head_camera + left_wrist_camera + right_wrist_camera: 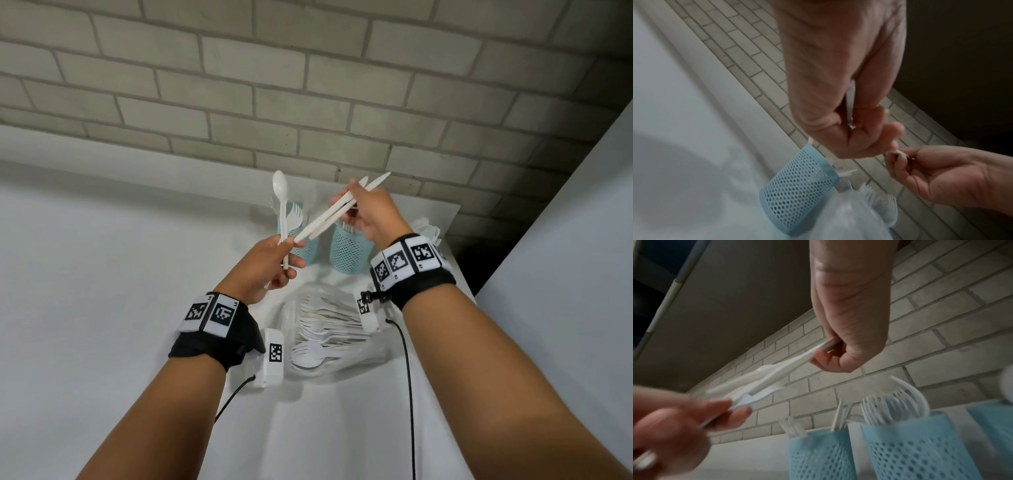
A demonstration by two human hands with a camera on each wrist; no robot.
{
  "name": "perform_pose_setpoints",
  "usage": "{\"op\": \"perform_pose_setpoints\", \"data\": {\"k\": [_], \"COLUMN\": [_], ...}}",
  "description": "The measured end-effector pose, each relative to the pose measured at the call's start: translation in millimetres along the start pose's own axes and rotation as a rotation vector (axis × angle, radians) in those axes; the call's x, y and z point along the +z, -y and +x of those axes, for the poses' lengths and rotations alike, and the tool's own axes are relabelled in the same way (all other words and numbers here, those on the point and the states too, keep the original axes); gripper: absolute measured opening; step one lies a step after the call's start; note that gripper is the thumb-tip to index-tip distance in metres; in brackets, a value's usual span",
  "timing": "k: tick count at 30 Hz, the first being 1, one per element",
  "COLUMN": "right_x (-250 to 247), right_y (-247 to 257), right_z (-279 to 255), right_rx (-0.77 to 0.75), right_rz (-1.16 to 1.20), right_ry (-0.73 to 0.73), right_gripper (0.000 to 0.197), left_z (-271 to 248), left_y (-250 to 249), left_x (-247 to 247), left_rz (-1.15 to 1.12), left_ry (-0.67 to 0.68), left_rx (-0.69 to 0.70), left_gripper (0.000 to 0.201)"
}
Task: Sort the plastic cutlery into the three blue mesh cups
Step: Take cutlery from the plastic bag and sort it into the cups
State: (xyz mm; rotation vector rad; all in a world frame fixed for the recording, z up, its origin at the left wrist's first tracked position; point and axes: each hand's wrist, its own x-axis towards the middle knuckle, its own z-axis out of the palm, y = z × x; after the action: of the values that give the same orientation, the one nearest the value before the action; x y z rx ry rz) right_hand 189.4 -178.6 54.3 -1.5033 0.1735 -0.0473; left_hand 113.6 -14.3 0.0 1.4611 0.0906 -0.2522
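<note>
My left hand [289, 262] is raised over the table and grips the handle of a white spoon [281, 202], bowl up. My right hand [347, 210] pinches a small bundle of white knives [329, 219], blades pointing up and right. Their handle ends reach down to my left thumb. Behind my hands stand blue mesh cups: the left cup [303, 248] has forks sticking out, and the middle cup [349, 251] is beside it. The third cup [995, 431] is hidden behind my right wrist in the head view. The left wrist view shows the spoon handle [850, 99] inside my curled fingers.
A clear bag of white plastic cutlery [323, 337] lies on the white table [120, 274] below and between my wrists. A brick wall [308, 85] rises just behind the cups. A white panel [582, 257] borders the table on the right.
</note>
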Motion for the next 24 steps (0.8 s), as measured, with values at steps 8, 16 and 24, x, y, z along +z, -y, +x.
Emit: {"op": "perform_pose_setpoints", "data": {"k": [8, 16, 24], "right_x": [31, 57, 48], "right_y": [9, -32, -21], "right_z": [42, 54, 41], "right_rx": [-0.281, -0.237, -0.44], "right_rz": [-0.23, -0.561, -0.727], "right_ry": [-0.219, -0.075, 0.014], "right_gripper": [0.028, 0.036, 0.029], "left_z": [10, 14, 14], "left_y": [3, 8, 7], "left_x": [-17, -24, -12], "left_rz": [-0.119, -0.181, -0.188], "left_ry": [-0.006, 0.062, 0.046], "left_rx": [-0.045, -0.059, -0.027], "left_gripper": [0.026, 0.036, 0.028]}}
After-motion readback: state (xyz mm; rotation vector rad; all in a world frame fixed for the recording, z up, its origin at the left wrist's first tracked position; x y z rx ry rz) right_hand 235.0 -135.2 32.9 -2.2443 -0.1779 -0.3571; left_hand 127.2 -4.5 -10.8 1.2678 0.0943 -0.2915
